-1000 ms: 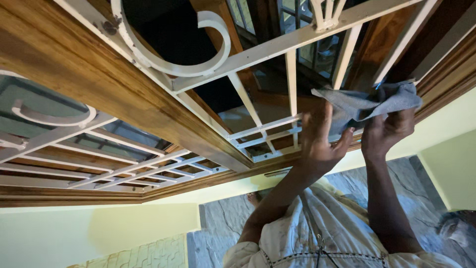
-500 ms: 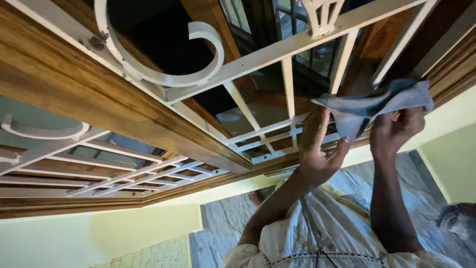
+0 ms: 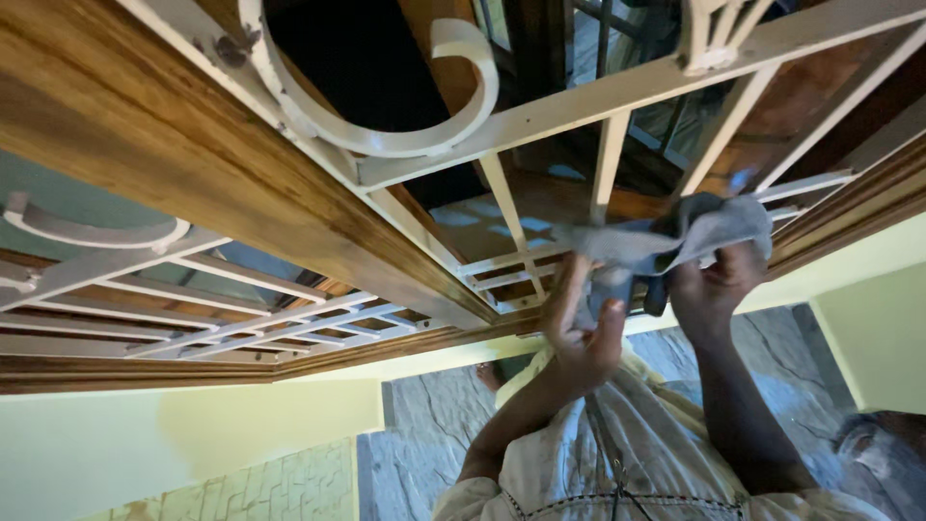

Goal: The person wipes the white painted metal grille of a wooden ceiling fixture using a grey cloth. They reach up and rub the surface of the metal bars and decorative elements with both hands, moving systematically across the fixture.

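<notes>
A grey cloth (image 3: 704,232) is bunched against the lower crossbars of a white metal window grille (image 3: 617,96). My left hand (image 3: 579,323) grips the cloth's hanging left end just under the bars. My right hand (image 3: 712,282) holds the right part of the cloth and presses it onto the grille. Both arms reach forward from my pale shirt (image 3: 617,463) at the bottom of the view.
A thick varnished wooden frame (image 3: 193,164) runs diagonally beside the grille, with a second grilled pane (image 3: 193,309) to the left. A white scroll curl (image 3: 386,116) decorates the grille. Below are a pale yellow wall (image 3: 193,434) and a grey stone-patterned floor (image 3: 424,425).
Both hands have moved down and to the left along the grille's lower bars. The cloth, stretched out between them before, is now bunched up and my left hand has closed on it.
</notes>
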